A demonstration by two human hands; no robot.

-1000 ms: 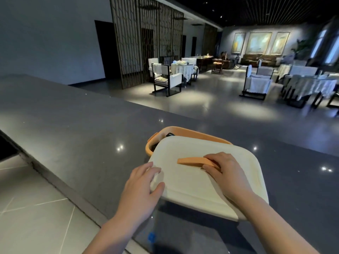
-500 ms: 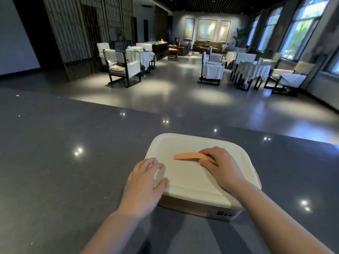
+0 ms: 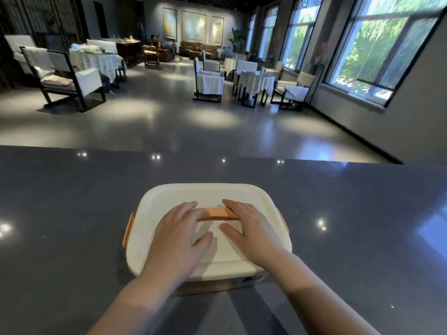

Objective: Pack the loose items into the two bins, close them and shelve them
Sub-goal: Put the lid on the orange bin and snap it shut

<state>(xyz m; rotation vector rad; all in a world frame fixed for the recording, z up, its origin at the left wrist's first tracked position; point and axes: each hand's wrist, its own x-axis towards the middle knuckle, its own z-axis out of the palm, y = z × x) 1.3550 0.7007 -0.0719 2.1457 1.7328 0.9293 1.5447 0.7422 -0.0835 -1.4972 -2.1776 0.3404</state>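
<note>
One orange storage bin (image 3: 217, 287) sits near the middle of the dark grey counter (image 3: 72, 213), capped by one cream lid (image 3: 208, 192) with one orange handle strip (image 3: 217, 215) across its centre; two orange side tabs show, one at the left edge (image 3: 128, 229) and one at the right (image 3: 283, 220); two hands lie on the lid; the left hand (image 3: 180, 234) rests flat with fingers straight, its fingertips touching the left end of the handle strip, gripping nothing; the right hand (image 3: 251, 229) lies flat likewise, fingers straight, covering the right end of the strip, thumb stretched toward the other thumb; far beyond the counter stand cloth-covered dining tables (image 3: 96, 60) and white-draped chairs (image 3: 209, 81); three paintings (image 3: 193, 26) hang on the far wall; large windows (image 3: 379, 42) line the right side.
</note>
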